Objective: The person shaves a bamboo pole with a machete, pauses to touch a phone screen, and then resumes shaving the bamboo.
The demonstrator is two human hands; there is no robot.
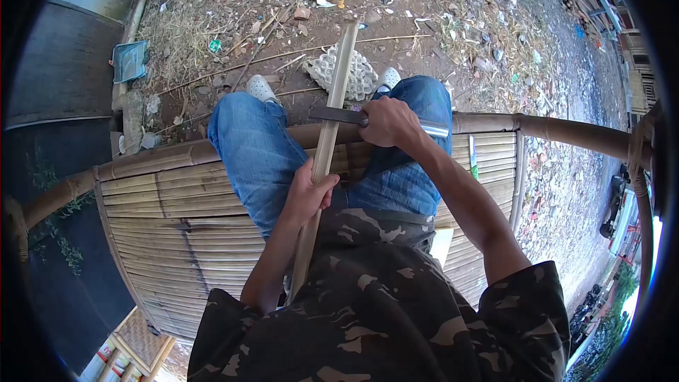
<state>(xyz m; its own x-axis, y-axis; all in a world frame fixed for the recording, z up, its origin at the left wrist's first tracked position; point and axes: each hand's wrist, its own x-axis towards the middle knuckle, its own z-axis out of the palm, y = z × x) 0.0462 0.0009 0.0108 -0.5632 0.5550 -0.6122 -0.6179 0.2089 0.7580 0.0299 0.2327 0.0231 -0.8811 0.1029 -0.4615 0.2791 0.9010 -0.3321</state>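
Note:
A long pale bamboo strip [337, 85] runs from my lap out over the ground between my knees. My left hand [309, 194] grips it low down, near my waist. My right hand [387, 124] is closed around the handle of a dark-bladed knife [334, 114]. The blade lies crosswise against the strip, above my left hand. I sit on a bamboo slat platform [170, 212], wearing blue jeans and a camouflage shirt.
Bare dirt littered with dry grass, sticks and scraps lies beyond my white shoes [260, 88]. A woven white object [362, 74] rests by my feet. A thick bamboo rail [566, 131] edges the platform on the right. A blue tray [130, 60] lies left.

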